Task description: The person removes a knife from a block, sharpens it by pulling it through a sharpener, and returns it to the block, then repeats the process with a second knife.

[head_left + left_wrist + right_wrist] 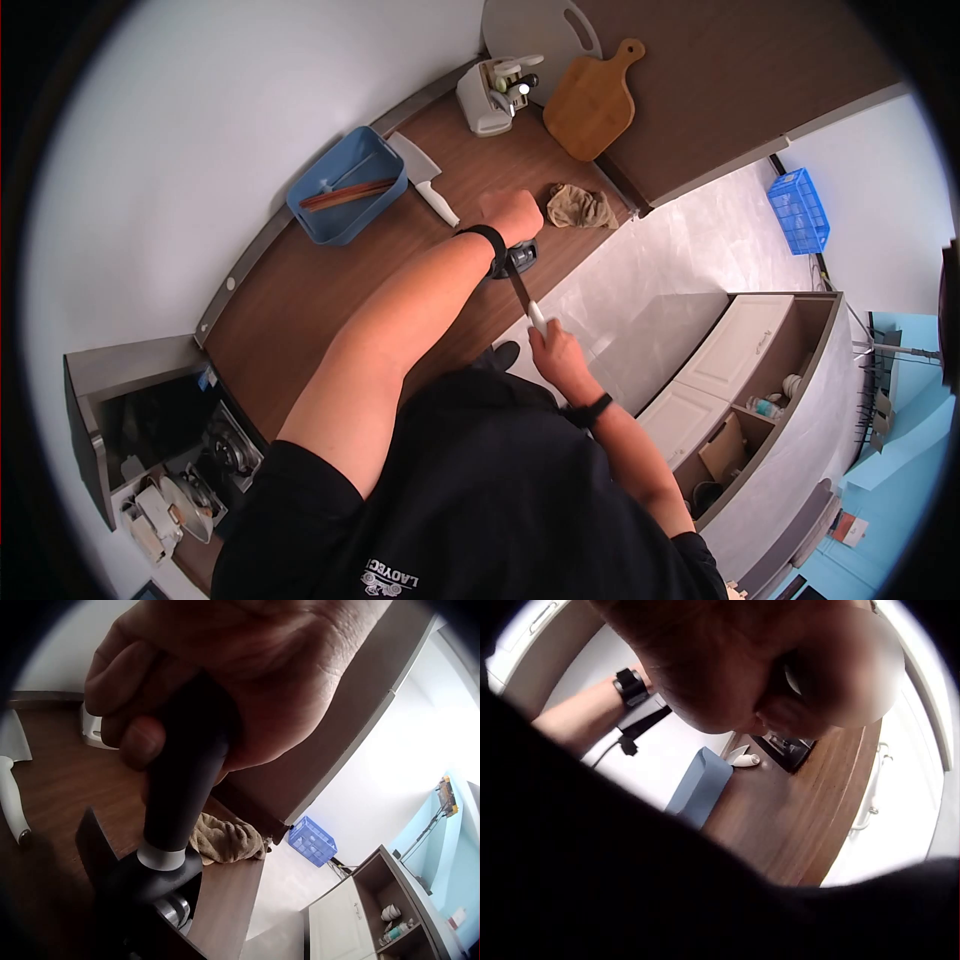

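My left hand (510, 216) grips the black handle (187, 765) of a sharpener (520, 258) standing on the brown counter. Its fingers curl round the handle in the left wrist view (217, 667). My right hand (562, 352) holds the white handle (537, 318) of a knife, whose dark blade (518, 287) reaches up to the sharpener. In the left wrist view the blade (95, 844) comes out on the far side of the sharpener. The right wrist view shows the right hand (727, 660) close up, its grip partly dark and blurred.
A cleaver (415, 160) lies beside a blue tray (335, 228) with chopsticks. A crumpled brown cloth (580, 207) is near the counter's edge. A white utensil holder (485, 105) and a wooden board (590, 105) stand at the back. A blue crate (799, 212) is on the floor.
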`<act>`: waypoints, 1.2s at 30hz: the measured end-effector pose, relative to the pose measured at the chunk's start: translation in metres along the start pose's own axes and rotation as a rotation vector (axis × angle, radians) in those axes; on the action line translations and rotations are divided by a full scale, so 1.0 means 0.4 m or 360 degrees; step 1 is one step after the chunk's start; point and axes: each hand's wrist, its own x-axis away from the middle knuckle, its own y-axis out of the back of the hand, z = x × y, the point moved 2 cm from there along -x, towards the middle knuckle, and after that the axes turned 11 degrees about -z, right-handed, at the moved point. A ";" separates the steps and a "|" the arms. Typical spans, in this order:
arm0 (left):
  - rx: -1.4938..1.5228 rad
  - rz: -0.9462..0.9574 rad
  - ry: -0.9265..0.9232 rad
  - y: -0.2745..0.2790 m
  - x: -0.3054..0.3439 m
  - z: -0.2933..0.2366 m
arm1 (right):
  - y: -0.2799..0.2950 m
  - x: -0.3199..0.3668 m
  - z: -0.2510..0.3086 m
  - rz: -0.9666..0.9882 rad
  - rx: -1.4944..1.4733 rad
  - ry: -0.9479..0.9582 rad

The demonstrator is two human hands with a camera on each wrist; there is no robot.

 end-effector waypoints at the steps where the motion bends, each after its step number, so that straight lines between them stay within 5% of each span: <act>1: -0.0003 -0.0006 -0.0002 0.003 0.002 -0.001 | -0.031 -0.035 0.007 -0.0051 -0.0007 0.0022; 7: -0.0034 0.0017 0.0026 -0.009 0.001 0.002 | -0.117 -0.161 0.021 -0.0128 -0.0018 0.0093; 19: 0.0088 -0.0055 -0.0026 -0.020 -0.014 0.018 | 0.049 0.095 -0.070 0.0074 -0.0012 -0.0020; 29: -0.0019 0.0003 0.0092 -0.010 -0.009 0.007 | -0.116 -0.156 0.022 -0.0160 -0.0056 0.0133; 36: 0.0030 -0.0005 0.0028 -0.011 -0.005 0.012 | -0.069 -0.058 -0.037 -0.0080 -0.0080 0.0094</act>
